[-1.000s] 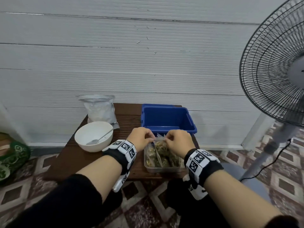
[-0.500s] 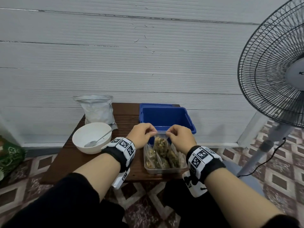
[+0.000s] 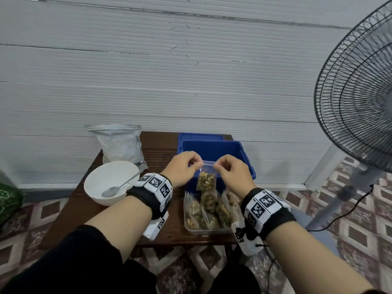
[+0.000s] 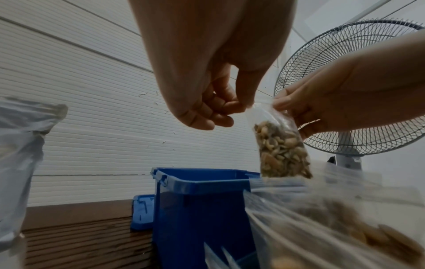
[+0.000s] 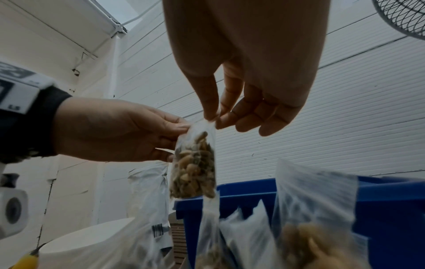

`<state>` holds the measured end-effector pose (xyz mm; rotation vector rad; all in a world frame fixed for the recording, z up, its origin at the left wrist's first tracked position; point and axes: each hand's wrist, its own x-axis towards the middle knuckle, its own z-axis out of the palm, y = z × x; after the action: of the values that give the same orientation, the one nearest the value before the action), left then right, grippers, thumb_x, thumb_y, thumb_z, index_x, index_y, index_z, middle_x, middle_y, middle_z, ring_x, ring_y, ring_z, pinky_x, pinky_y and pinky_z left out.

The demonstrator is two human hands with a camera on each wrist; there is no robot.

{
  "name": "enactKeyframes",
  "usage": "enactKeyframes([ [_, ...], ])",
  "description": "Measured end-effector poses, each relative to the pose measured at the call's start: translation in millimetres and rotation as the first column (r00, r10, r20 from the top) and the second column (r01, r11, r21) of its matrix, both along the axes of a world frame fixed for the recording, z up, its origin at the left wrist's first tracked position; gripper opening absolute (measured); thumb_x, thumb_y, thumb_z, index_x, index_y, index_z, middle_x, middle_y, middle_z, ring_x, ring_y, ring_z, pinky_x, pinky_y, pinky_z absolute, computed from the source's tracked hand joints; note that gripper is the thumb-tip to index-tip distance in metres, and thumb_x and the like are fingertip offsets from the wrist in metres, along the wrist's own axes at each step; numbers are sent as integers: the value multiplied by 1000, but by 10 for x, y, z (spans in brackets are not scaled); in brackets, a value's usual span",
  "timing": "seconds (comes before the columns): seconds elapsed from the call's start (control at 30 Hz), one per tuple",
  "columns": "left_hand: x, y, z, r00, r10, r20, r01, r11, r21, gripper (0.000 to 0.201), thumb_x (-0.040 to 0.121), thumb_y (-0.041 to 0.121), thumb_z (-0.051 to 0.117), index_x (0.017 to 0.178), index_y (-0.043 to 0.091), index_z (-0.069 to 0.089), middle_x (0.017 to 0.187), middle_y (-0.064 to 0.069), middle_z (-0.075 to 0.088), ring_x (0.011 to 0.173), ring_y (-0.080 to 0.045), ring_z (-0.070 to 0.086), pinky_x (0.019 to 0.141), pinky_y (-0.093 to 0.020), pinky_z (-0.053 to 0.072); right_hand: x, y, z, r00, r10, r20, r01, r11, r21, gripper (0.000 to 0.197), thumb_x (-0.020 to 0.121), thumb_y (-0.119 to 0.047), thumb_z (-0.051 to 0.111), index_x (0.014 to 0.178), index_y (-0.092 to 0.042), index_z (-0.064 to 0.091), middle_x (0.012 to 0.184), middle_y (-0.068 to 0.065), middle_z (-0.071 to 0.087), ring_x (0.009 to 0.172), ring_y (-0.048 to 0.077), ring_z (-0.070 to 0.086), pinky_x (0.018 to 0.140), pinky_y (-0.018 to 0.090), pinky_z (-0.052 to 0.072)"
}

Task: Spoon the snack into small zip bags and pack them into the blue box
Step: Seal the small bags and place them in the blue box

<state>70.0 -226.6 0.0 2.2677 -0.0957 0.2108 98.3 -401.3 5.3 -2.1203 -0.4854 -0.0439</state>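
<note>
A small clear zip bag [image 3: 206,181] half full of mixed nuts hangs in the air in front of the blue box [image 3: 214,147]. My left hand [image 3: 184,168] pinches its top left corner and my right hand [image 3: 230,174] pinches the top right corner. In the left wrist view the zip bag [image 4: 281,151] hangs between the left hand [image 4: 220,109] and the right hand [image 4: 306,112], above the blue box [image 4: 202,183]. From the right wrist, the zip bag [image 5: 194,172] dangles below thumb and forefinger. Several filled bags stand in a clear tray [image 3: 209,231] below.
A white bowl [image 3: 110,182] with a metal spoon [image 3: 118,186] sits at the left of the small brown table [image 3: 80,209]. A big silvery pouch [image 3: 118,145] stands behind it. A blue lid [image 3: 200,136] lies behind the box. A standing fan [image 3: 356,107] is on the right.
Both hands have lifted the filled zip bag up out of the clear tray; it now hangs in front of the blue box. The head view has tilted slightly.
</note>
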Motion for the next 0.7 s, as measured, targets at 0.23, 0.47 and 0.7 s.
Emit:
enactKeyframes([
  [0.23,308,69,63,999,-29,36,32,997,-66,7,95,22,58,89,24,59,90,10,59,85,-3,54,73,-5,39,358,96,60,1000,14,-12,-12,996,86,15,92,-13,57,79,-21,56,77,-8,58,73,5,53,68,15,41],
  [0.47,570,182,8,997,-5,77,13,995,-102,14,93,18,61,83,27,58,89,11,57,84,0,53,72,-4,36,666,193,94,995,74,-67,-70,996,57,13,88,-14,64,78,-21,61,78,-2,64,77,15,60,74,28,49],
  [0.7,735,254,-86,999,0,37,6,990,-141,15,93,23,63,81,32,59,91,11,63,85,-3,56,67,-5,36,853,283,45,993,81,-91,-81,997,1,14,90,-11,61,79,-20,57,75,-8,58,73,10,53,68,16,42],
])
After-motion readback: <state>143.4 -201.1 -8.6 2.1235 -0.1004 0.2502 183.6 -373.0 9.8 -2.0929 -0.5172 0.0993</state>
